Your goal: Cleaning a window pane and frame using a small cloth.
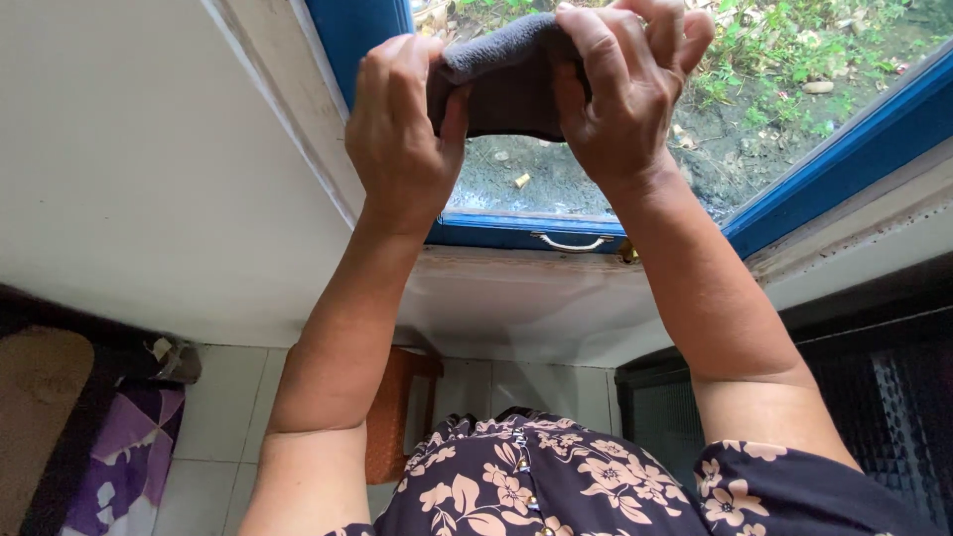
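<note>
Head view: left hand [402, 129] and right hand [620, 94] both clenched on a dark grey cloth [506, 79], raised before the blue-framed window [834, 164].

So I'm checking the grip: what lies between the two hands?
In the head view, a dark grey cloth spans from the left hand to the right hand; both grip it.

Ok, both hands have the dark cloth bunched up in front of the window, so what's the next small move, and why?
Probably press the dark cloth flat onto the glass. The left hand and right hand hold it folded between them, raised in front of the pane, and the glass inside the blue frame looks smudged and dusty near its lower edge.
</note>
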